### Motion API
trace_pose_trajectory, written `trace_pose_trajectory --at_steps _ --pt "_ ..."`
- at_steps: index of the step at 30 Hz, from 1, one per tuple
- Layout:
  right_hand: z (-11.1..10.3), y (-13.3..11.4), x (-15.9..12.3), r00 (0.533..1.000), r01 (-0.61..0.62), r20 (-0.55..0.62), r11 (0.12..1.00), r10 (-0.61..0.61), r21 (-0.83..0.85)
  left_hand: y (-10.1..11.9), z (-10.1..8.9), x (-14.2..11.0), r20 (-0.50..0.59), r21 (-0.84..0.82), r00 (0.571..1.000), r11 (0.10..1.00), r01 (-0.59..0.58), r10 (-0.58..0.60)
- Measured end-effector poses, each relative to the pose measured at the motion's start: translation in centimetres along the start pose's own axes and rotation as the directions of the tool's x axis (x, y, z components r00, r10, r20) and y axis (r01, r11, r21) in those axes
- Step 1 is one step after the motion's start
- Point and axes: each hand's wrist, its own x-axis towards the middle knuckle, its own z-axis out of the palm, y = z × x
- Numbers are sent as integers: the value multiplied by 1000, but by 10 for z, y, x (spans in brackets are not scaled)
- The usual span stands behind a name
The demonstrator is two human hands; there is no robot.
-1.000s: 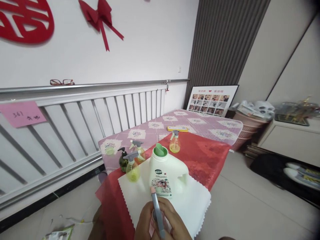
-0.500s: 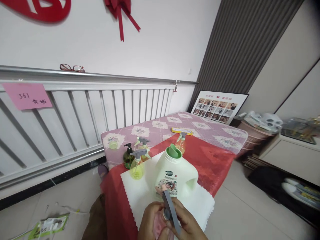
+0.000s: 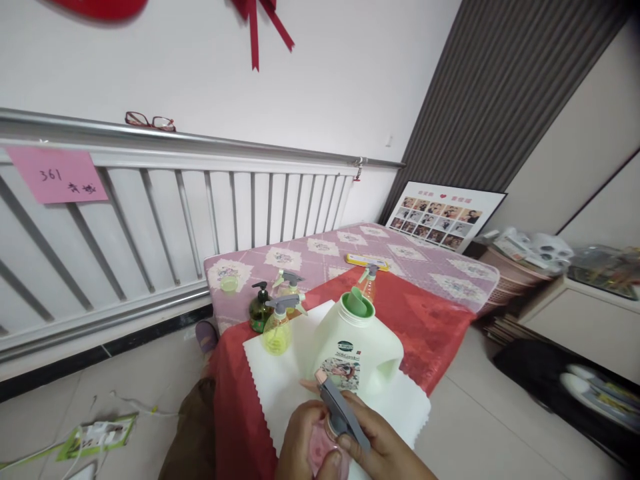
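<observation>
At the front of the table, my left hand (image 3: 299,437) is wrapped round a pink spray bottle (image 3: 320,448). My right hand (image 3: 380,437) grips the bottle's grey spray head (image 3: 343,417), thumb on its near side; the nozzle points away from me. Just beyond stands a large pale green jug (image 3: 360,360) with a handle, its neck uncapped and a green spout (image 3: 357,303) inside. To its left are a yellow spray bottle (image 3: 277,333), a second spray bottle (image 3: 289,283) behind it, and a dark green pump bottle (image 3: 259,310).
A white scalloped mat (image 3: 270,383) lies over a red cloth (image 3: 417,320) on the table. Farther back are an orange spray bottle (image 3: 370,283) and a yellow box (image 3: 367,261). A radiator (image 3: 220,207) runs along the wall. A power strip with cables (image 3: 100,437) lies on the floor.
The spray head has turned, its rear end now farther right. Both hands stay on the pink spray bottle. The view has tilted slightly downward and shifted left.
</observation>
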Motion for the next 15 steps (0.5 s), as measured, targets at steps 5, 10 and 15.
trace_pose_trajectory --at_steps 5,10,15 --pt "6 1 -2 1000 0 -30 1000 -1 -27 0 2 -2 -14 39 1000 999 6 -6" --pt "14 19 -5 986 52 -156 994 -67 -94 -8 9 -4 -51 18 998 1000 -22 23" --pt "19 31 -10 963 111 -231 987 -135 -115 -7 12 -4 -40 -58 999 998 6 -8"
